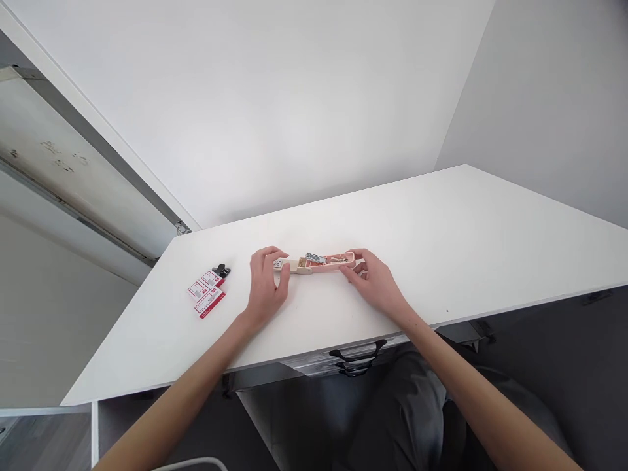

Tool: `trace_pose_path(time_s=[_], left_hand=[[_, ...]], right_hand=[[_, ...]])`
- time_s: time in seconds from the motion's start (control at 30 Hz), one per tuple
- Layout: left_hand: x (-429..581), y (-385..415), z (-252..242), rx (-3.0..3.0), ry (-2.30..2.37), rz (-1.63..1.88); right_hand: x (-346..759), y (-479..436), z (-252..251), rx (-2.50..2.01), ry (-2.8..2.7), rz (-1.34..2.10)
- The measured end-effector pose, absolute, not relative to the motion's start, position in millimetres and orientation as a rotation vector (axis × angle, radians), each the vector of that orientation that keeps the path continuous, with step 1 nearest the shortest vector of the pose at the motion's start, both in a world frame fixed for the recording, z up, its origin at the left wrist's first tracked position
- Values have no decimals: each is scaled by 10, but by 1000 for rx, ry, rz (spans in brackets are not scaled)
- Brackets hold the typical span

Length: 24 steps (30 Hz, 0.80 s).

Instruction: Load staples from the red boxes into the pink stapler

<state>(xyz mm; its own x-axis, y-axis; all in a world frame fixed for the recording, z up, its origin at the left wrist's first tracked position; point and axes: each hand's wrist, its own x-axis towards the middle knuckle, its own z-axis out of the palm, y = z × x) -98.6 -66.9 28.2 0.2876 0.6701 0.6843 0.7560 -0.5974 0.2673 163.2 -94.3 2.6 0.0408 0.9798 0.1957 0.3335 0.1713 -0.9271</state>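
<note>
A long, narrow hinged case lies opened out flat on the white desk, with a pink half (334, 267) to the right and a cream half (300, 269) to the left. Small fittings or pieces sit inside the pink half, too small to name. A grey-and-white printed strip (315, 258) rests slantwise near the hinge. My left hand (267, 281) curls round the cream end, thumb in front and fingers behind. At the far pink end, my right hand (371, 278) grips between thumb and forefinger.
On the left of the white desk (441, 248) lie several red-and-white printed cards (206, 293) with a small black object (222, 270) beside them. A wall (294, 98) rises behind. Black drawer handles (358, 353) project below the front edge, above my legs.
</note>
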Motion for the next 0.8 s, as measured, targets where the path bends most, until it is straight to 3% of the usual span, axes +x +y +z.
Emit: trace_pose_path(time_s=[0.23,0.4,0.63,0.8], left_hand=[[-1806,-1019,363,-2203,-1607,-717],[-2275,-1375,423,-1824,-2022,-618],[-2368,-1588,482,-1836,-2358,-738],[-2009,-1529,540,-2204,-2370,-1214]], right_hand=[[1637,-951,-9,-1317,-1458,823],[1649,-950,-58,-1334,-1457,748],[1692,-952,-93,-1395,-1506,579],[1682,-947,-106,-1429,-1530,543]])
